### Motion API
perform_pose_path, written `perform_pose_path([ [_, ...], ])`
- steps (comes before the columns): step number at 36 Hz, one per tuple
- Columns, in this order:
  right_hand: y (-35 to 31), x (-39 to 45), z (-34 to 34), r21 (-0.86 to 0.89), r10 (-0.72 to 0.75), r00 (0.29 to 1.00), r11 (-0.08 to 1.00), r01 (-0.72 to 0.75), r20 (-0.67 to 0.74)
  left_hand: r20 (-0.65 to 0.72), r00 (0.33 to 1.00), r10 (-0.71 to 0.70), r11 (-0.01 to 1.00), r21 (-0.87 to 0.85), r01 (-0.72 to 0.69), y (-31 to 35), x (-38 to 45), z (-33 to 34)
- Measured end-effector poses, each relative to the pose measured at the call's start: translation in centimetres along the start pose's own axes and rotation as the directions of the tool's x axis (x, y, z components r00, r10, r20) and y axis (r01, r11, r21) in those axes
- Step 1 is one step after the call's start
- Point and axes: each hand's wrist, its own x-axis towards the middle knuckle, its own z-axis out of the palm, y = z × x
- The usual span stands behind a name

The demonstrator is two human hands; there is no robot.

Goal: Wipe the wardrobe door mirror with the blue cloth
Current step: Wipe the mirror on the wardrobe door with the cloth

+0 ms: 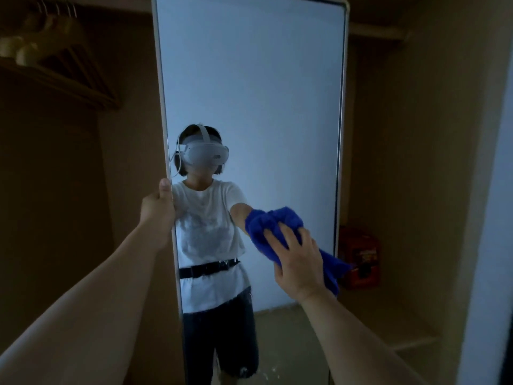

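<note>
The tall wardrobe door mirror (263,79) stands upright in front of me in a thin pale frame. My left hand (158,209) grips its left edge at mid height, thumb up along the frame. My right hand (298,259) holds the bunched blue cloth (273,222) against the glass toward the lower right, fingers spread and curled over it. One end of the cloth hangs down past my wrist. The glass reflects a person in a white shirt and a pale wall.
The open wardrobe surrounds the mirror, dim and brown. Several hangers (72,65) hang at upper left. A red box (359,255) sits on the low shelf behind the mirror's right edge. A pale wall edge (494,245) runs down the far right.
</note>
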Motion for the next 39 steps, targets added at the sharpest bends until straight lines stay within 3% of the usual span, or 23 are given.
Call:
perform_pose_path([
  [6,1.4,-0.8,-0.4,-0.041,-0.06,0.998,0.997,0.061,0.037,-0.029,1.0,-0.009,1.0,-0.004,0.009,0.2,-0.2,0.3],
  [10,2.7,1.7,-1.9,-0.042,0.093,0.996,0.995,-0.093,-0.006,-0.048,0.999,-0.007,1.0,-0.012,0.007,0.2,-0.3,0.5],
  [14,4.4,3.9,-3.2,-0.073,0.143,0.99,0.987,-0.143,-0.002,-0.055,0.998,-0.014,1.0,0.003,0.015,0.0,-0.1,0.5],
  [22,6.9,5.5,-3.7,-0.091,0.321,0.938,0.938,-0.334,-0.128,-0.095,0.995,0.007,0.999,0.032,-0.004,-0.4,0.4,0.8],
  [29,5.9,3.7,-1.7,-0.026,0.454,0.88,0.887,-0.461,-0.138,-0.12,0.993,0.0,0.999,0.033,0.004,-0.6,0.6,1.1],
  [33,4.7,0.9,-0.4,0.011,0.502,0.862,0.864,-0.503,-0.072,-0.129,0.991,-0.029,0.999,0.024,0.032,-0.4,0.4,1.1],
  [39,2.0,-1.2,1.0,0.088,0.509,0.86,0.859,-0.505,-0.035,-0.119,0.993,-0.023,1.0,0.01,0.024,-0.3,0.2,1.1],
])
